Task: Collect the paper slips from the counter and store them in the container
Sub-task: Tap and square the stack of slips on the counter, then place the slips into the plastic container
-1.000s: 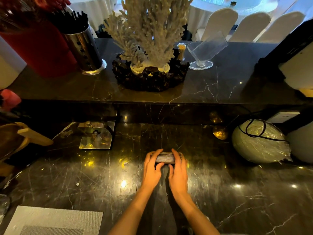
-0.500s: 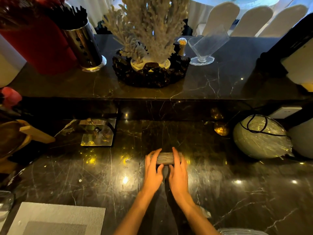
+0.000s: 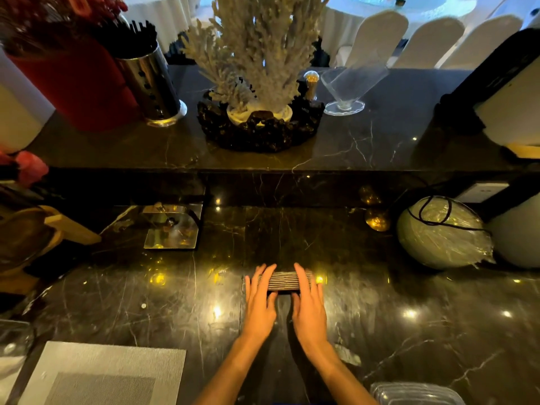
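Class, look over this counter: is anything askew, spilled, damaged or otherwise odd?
Nothing spilled or broken. Only the clear glass on the upper ledge looks odd, leaning sharply on its round foot. Both hands press a neat slip stack.

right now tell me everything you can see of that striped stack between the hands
The striped stack is a compact, oblong bundle of thin slips set on edge, pale edges alternating with dark lines. It lies crosswise on the dark marble counter. The left hand covers its left end and the right hand its right, fingers over the top. Only the middle shows.
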Demonstrator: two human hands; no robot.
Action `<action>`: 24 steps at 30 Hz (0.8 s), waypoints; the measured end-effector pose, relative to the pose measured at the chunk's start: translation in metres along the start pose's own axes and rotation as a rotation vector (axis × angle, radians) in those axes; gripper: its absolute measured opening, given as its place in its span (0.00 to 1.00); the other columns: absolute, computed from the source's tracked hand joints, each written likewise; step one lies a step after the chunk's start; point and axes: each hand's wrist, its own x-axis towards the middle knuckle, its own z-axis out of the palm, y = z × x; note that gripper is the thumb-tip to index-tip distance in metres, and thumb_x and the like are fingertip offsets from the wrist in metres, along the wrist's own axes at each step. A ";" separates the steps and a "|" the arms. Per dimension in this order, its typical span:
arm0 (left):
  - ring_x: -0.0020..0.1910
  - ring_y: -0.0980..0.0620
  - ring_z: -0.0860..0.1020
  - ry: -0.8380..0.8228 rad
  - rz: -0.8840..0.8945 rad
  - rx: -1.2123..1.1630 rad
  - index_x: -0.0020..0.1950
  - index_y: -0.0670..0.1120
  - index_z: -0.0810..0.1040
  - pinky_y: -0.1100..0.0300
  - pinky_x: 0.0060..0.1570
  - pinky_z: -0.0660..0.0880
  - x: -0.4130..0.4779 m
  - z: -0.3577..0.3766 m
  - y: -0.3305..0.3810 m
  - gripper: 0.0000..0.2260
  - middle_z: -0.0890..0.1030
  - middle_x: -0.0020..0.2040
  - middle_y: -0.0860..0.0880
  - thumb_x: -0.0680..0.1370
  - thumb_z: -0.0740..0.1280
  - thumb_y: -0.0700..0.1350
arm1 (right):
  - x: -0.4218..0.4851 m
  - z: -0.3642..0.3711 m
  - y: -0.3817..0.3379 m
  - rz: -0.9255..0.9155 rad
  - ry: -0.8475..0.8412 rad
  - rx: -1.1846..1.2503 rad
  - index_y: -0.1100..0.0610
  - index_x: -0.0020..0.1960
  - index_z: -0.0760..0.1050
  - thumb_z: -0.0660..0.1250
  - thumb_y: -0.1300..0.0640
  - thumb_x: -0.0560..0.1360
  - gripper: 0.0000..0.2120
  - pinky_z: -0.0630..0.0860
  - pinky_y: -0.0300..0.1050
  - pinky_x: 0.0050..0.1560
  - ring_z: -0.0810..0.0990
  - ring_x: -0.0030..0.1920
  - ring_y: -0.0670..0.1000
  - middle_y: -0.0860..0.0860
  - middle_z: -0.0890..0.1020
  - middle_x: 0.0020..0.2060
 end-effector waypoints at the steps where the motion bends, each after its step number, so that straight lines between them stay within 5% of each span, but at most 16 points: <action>1: 0.79 0.54 0.51 -0.005 -0.008 -0.017 0.74 0.53 0.63 0.51 0.79 0.41 0.000 -0.002 0.003 0.27 0.62 0.77 0.51 0.79 0.62 0.32 | 0.000 -0.004 -0.002 0.004 -0.024 -0.013 0.40 0.77 0.54 0.61 0.62 0.80 0.33 0.67 0.55 0.73 0.61 0.76 0.51 0.46 0.63 0.75; 5: 0.75 0.47 0.64 -0.062 -0.114 -0.116 0.71 0.45 0.69 0.59 0.71 0.64 -0.015 -0.014 0.017 0.22 0.69 0.70 0.45 0.78 0.62 0.31 | -0.004 -0.025 -0.012 -0.015 -0.113 -0.054 0.45 0.77 0.58 0.63 0.61 0.78 0.31 0.68 0.56 0.70 0.69 0.71 0.53 0.49 0.69 0.72; 9: 0.64 0.45 0.73 -0.136 -0.194 -0.155 0.70 0.43 0.69 0.62 0.59 0.70 -0.052 -0.038 0.041 0.20 0.72 0.64 0.42 0.78 0.63 0.33 | -0.033 -0.058 -0.030 -0.012 -0.148 -0.031 0.45 0.76 0.61 0.65 0.62 0.77 0.31 0.73 0.47 0.64 0.74 0.66 0.53 0.51 0.73 0.69; 12: 0.58 0.45 0.75 -0.141 -0.209 -0.245 0.67 0.39 0.69 0.52 0.56 0.77 -0.091 -0.059 0.058 0.20 0.74 0.61 0.39 0.76 0.65 0.35 | -0.069 -0.087 -0.042 0.037 -0.160 0.155 0.53 0.76 0.60 0.69 0.63 0.74 0.34 0.72 0.45 0.61 0.76 0.63 0.54 0.54 0.76 0.62; 15: 0.54 0.45 0.76 -0.136 -0.296 -0.400 0.68 0.38 0.67 0.56 0.44 0.80 -0.140 -0.072 0.080 0.18 0.74 0.59 0.39 0.78 0.64 0.32 | -0.106 -0.112 -0.057 0.182 -0.168 0.472 0.62 0.73 0.61 0.71 0.67 0.73 0.33 0.75 0.36 0.49 0.79 0.50 0.52 0.56 0.77 0.53; 17: 0.53 0.44 0.77 -0.129 -0.346 -0.490 0.68 0.38 0.67 0.56 0.39 0.82 -0.176 -0.076 0.090 0.18 0.74 0.59 0.39 0.79 0.64 0.33 | -0.139 -0.123 -0.062 0.233 -0.188 0.619 0.61 0.70 0.65 0.70 0.68 0.74 0.28 0.77 0.33 0.42 0.79 0.46 0.48 0.59 0.78 0.57; 24: 0.54 0.42 0.81 -0.197 -0.680 -0.601 0.63 0.46 0.74 0.44 0.52 0.82 -0.292 -0.062 0.069 0.16 0.81 0.57 0.43 0.77 0.67 0.36 | -0.233 -0.139 -0.035 0.319 -0.434 0.630 0.55 0.61 0.74 0.75 0.67 0.70 0.23 0.84 0.51 0.50 0.84 0.53 0.56 0.58 0.83 0.54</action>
